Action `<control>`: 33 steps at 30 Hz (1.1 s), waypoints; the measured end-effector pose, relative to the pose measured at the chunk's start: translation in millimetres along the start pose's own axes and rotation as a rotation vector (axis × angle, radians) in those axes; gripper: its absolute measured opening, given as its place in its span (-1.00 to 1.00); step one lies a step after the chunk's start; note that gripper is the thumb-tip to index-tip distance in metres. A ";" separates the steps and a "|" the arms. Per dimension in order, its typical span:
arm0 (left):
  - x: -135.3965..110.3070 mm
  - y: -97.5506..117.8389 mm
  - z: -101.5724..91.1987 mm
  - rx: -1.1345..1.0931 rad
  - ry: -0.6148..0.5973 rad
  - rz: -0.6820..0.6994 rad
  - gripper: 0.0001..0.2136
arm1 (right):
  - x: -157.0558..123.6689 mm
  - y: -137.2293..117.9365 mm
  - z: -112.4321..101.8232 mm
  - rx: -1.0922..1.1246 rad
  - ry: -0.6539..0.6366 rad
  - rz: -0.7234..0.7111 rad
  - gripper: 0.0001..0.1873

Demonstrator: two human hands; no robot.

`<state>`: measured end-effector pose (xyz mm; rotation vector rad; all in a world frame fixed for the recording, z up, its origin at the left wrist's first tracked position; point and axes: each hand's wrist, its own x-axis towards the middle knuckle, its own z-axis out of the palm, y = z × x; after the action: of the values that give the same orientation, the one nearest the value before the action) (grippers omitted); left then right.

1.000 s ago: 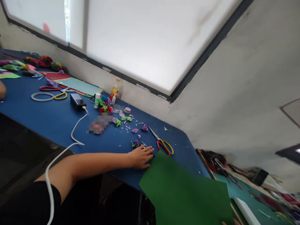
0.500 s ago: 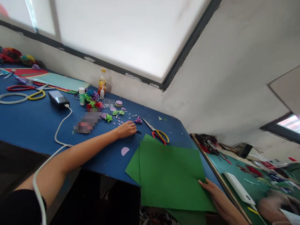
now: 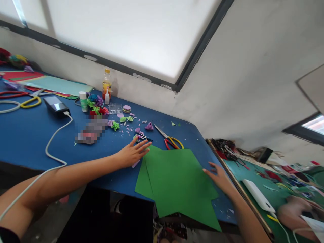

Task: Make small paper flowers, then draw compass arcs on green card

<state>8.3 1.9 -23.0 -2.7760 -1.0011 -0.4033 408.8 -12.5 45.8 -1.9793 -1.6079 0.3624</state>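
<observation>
Two green paper sheets (image 3: 177, 180) lie overlapped at the near edge of the blue table (image 3: 30, 135), one corner hanging past the edge. My left hand (image 3: 133, 152) rests flat and open on the table at the sheets' left corner, over a small pink paper piece (image 3: 136, 163). My right hand (image 3: 218, 176) lies open with fingers spread on the sheets' right side. Red and yellow scissors (image 3: 170, 139) lie just beyond the paper. A small dark tool (image 3: 143, 137) lies by my left fingertips.
Paper scraps and folded flowers (image 3: 97, 106) are scattered mid-table, with a glue stick (image 3: 82, 101), a bottle (image 3: 106, 83), a power bank (image 3: 55, 105) with a white cable, and coloured sheets (image 3: 55, 86) at the back left. A second, green-topped table (image 3: 253, 182) stands to the right, with clutter.
My left hand came back from the scraps to the sheets' left corner, covering the pink piece. My right hand slid up onto the paper, and the sheets turned slightly.
</observation>
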 end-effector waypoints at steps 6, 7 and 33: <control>-2.2 27.0 -14.8 -0.334 -0.028 0.298 -0.48 | 12.4 -75.6 60.0 -0.126 -0.294 -0.358 -0.69; -2.0 31.8 -14.4 -0.379 -0.052 0.289 -0.42 | 14.3 -92.2 76.2 -0.147 -0.353 -0.417 -0.72; 5.1 -11.8 -21.0 -1.031 0.308 -0.388 -0.67 | -15.2 -188.5 100.7 0.063 -0.016 -0.721 -0.59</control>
<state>0.3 9.0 -0.7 -3.0763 -1.5580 -1.7775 198.7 21.8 70.6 -1.2292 -2.1447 0.1362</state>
